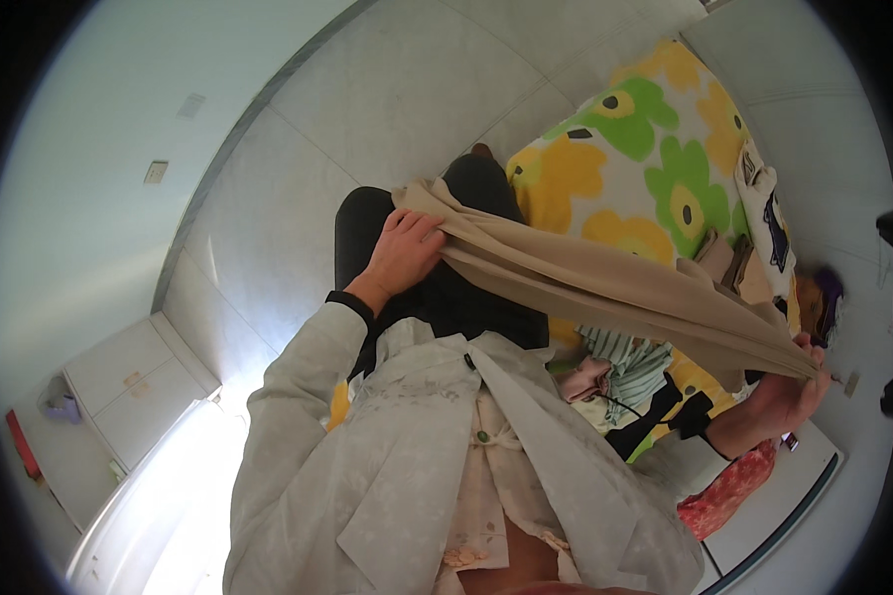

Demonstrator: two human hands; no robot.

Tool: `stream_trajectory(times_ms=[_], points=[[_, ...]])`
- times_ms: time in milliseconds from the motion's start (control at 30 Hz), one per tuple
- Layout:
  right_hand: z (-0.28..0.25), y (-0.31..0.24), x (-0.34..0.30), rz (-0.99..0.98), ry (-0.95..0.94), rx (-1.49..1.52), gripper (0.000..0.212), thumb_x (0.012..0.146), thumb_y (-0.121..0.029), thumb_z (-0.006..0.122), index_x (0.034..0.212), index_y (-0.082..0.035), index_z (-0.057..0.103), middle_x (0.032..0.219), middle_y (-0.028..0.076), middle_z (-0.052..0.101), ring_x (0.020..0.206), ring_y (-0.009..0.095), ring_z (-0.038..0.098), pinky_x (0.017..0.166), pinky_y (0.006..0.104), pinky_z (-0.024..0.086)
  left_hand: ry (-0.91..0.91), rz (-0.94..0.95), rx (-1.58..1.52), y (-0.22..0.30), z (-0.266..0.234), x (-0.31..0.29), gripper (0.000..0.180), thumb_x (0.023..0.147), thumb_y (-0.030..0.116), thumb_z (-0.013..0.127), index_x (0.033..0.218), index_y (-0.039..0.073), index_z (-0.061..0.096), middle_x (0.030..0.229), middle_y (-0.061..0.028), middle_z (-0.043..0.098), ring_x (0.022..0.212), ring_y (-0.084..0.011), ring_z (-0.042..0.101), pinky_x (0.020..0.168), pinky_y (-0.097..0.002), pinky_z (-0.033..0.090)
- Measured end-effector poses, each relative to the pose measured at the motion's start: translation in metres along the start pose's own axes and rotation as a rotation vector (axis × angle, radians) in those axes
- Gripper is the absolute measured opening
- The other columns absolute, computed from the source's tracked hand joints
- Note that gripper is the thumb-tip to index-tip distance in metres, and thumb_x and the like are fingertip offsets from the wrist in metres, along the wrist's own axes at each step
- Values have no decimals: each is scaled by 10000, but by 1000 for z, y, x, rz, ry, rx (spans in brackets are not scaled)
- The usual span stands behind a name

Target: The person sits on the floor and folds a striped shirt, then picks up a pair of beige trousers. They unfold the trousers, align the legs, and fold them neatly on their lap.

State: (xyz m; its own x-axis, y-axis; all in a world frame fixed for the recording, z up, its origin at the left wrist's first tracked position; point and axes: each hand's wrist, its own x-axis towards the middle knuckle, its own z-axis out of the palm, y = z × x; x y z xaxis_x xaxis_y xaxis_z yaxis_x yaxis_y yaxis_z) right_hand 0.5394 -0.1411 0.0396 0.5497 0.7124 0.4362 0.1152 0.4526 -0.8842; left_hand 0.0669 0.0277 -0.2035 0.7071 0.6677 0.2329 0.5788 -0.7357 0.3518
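A long beige piece of clothing, seemingly trousers (pixel 585 273), is stretched between my two hands, its far-left end lying across my dark-clad knees. My left hand (pixel 405 250) grips it near that end, fingers closed over the fabric. Out to the right, my right hand (pixel 799 392) pinches the other end. The cloth spans above the flowered bedding and hides part of it. Beneath its right half lies a striped green-and-white garment (pixel 630 367), beside a crumpled pink cloth (pixel 585 380) and black clothing (pixel 655 421).
The bedding (pixel 655 129) has yellow and green flowers. Folded brown clothes (pixel 729 263) and a white printed cloth (pixel 764 213) lie toward its right edge. A red patterned cloth (pixel 729 496) is by my right forearm. Pale drawers (pixel 134 362) stand at the left, near a bright window.
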Motion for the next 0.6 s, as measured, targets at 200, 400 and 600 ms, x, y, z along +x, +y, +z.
stream_trajectory(times_ms=[200, 400, 600], points=[[-7, -23, 15, -1, 41, 62, 258, 883, -176, 503, 1035, -1, 616, 1110, 135, 542, 1170, 355, 447, 1066, 479, 288, 63, -37, -74, -6, -1, 0, 337, 662, 122, 710, 958, 97, 550, 1117, -67, 571, 1041, -269, 533, 966, -430, 381], [-10, -44, 34, -49, 39, 147, 310, 885, -170, 500, 1068, 33, 648, 1140, 162, 611, 1194, 381, 453, 1061, 488, 315, 245, -19, -111, 19, 11, 8, 310, 645, 144, 711, 894, 105, 530, 991, -64, 560, 941, -255, 549, 878, -401, 400], [-2, -58, 38, -4, 117, 100, 335, 881, -179, 522, 1053, 84, 637, 1124, 189, 618, 1161, 368, 496, 1029, 496, 357, 271, -27, -77, 22, 28, 11, 301, 602, 104, 691, 832, 100, 499, 849, -65, 551, 820, -265, 557, 796, -387, 423]])
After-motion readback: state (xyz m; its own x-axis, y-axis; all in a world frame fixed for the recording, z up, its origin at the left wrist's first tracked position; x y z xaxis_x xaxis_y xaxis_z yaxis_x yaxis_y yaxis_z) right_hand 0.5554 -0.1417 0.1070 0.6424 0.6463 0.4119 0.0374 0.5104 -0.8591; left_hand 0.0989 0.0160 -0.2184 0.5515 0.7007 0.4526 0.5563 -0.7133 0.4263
